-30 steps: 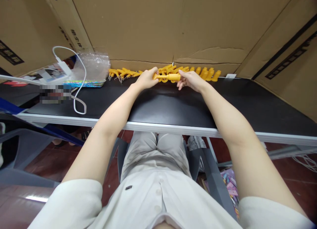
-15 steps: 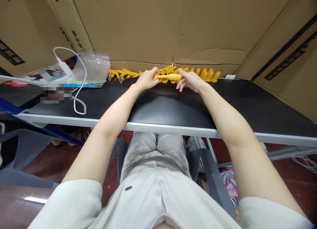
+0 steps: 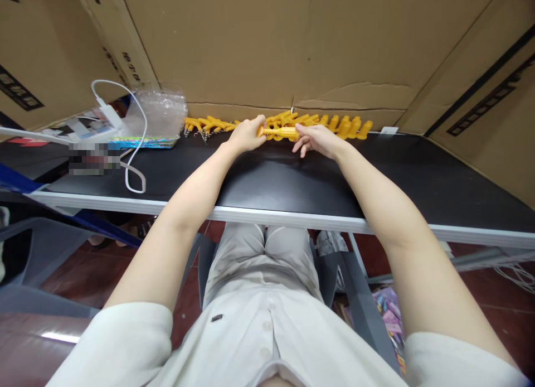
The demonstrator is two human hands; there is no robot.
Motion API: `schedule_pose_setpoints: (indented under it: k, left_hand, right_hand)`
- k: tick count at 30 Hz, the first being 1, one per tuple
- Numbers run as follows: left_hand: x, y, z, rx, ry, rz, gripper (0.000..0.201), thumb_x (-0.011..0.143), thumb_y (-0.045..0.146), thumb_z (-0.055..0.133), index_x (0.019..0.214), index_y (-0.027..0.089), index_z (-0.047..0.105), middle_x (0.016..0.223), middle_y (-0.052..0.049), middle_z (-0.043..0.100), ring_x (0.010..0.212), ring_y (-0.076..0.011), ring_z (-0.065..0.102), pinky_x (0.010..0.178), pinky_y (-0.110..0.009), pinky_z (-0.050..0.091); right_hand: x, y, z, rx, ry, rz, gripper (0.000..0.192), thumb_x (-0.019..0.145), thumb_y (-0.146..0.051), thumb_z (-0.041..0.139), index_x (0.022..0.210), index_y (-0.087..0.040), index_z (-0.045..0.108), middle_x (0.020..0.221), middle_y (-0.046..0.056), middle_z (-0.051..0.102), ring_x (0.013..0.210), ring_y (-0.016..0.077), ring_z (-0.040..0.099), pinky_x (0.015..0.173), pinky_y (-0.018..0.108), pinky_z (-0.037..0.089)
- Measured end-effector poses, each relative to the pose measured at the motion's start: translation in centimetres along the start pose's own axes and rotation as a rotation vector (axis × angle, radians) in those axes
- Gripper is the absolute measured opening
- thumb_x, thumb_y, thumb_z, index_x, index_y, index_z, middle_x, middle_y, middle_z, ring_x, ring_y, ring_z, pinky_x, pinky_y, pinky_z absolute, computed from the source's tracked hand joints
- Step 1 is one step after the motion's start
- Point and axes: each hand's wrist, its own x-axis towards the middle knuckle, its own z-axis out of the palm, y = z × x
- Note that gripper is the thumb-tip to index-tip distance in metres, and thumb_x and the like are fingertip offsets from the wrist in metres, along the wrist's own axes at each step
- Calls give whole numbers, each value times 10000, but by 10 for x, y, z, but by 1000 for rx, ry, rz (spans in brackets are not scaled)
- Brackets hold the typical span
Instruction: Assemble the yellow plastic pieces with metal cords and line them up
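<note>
My left hand [image 3: 249, 132] is closed on the yellow handle of a corkscrew [image 3: 268, 131], its twisted shaft pointing right. Around the shaft's right end sits a yellow plastic sleeve [image 3: 287, 132], pinched between the thumb and fingers of my right hand [image 3: 315, 139]. The lower fingers of that hand hang loose. How far the shaft reaches into the sleeve is hidden. Behind my hands, along the cardboard, lie several yellow corkscrew handles [image 3: 209, 123] with bare metal spirals at the left. At the right is a row of yellow sleeves [image 3: 349, 126].
A clear plastic bag [image 3: 156, 111] and a colourful packet [image 3: 146, 143] lie on the black table [image 3: 288, 180] at the left, near a white cable [image 3: 145, 116]. Cardboard walls [image 3: 234, 47] close off the back and sides. A metal edge [image 3: 284, 217] runs along the front.
My right hand and the sleeve have shifted slightly left, toward my left hand. Less of the twisted shaft shows between handle and sleeve.
</note>
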Motion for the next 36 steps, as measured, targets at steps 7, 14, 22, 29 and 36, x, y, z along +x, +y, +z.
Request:
schedule_pose_setpoints:
  k: [7,14,22,29,36]
  left_hand:
    - [-4,13,-3,14,-5,-13,368,890,226,668,1258,233,670,1098,-116,790,1148,-390,751,1025,-473,540]
    - [3,-1,5,-29,1,12,354,923,296,676,1274,245,664,1084,-93,780,1164,-359,751,1064,-465,537]
    - [4,-5,4,-28,13,4,330,920,340,707,1235,249,666,1025,-80,762,1128,-353,750,1053,-468,547]
    - [7,-10,6,-21,28,1,324,915,359,719,1212,240,667,1015,-77,760,1123,-345,746,1057,-455,546]
    - [8,-12,7,-45,18,11,335,919,373,716,1228,250,676,1035,-82,767,1129,-340,745,1066,-456,547]
  right_hand:
    - [14,8,-1,-52,73,76,665,993,-868,595,958,-214,712,473,4,560,388,164,562,425,279,550]
    - [12,4,0,-65,85,119,778,949,-955,529,974,-206,737,477,22,567,412,187,596,453,294,556]
    - [0,-3,-4,-16,19,34,653,953,-830,703,1130,-202,694,845,74,790,569,167,728,547,256,584]
    - [-2,-3,-1,33,78,-34,266,968,-323,885,1072,-182,685,944,65,794,642,119,735,589,201,575]
    - [-2,-4,0,33,97,-18,87,1029,-220,766,1022,-185,687,905,58,782,632,109,719,577,191,558]
